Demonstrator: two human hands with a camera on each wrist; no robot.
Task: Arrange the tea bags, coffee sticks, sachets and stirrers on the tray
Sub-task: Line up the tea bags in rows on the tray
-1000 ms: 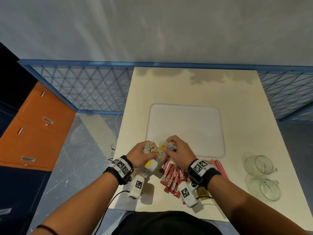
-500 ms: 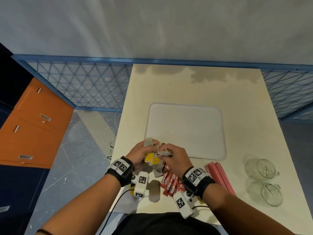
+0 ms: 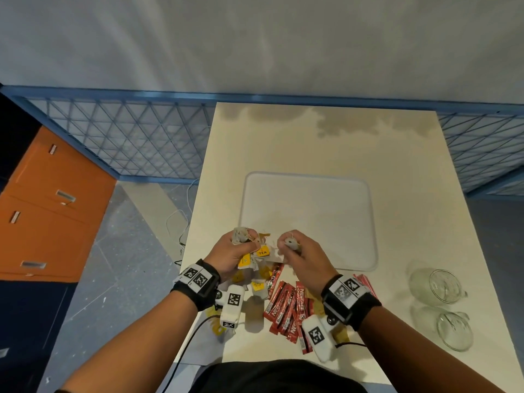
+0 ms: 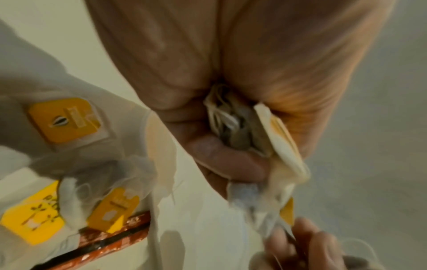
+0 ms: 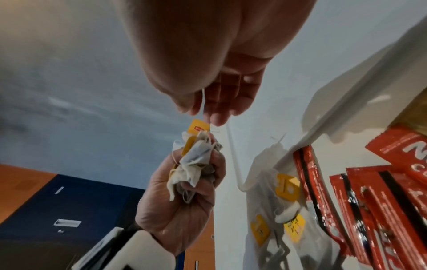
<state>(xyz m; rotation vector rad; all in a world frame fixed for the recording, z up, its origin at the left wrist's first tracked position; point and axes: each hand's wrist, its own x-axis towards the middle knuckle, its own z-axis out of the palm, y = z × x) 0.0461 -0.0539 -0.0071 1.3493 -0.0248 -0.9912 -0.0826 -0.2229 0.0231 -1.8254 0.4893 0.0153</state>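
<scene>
Crinkled white paper tea bags (image 3: 246, 236) with yellow card tags; glossy red foil coffee sticks (image 3: 286, 307); smooth matt white plastic tray (image 3: 309, 219)

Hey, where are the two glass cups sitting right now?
In the head view, the two glass cups lie on the table's right side, beyond the right hand and the tray's near right corner.

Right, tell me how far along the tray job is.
Nothing is placed: the tray holds nothing. In hand: the left hand grips a bunch of tea bags, and the right hand pinches one. Left: coffee sticks, red stirrers and the other tea bags lie on the table.
</scene>
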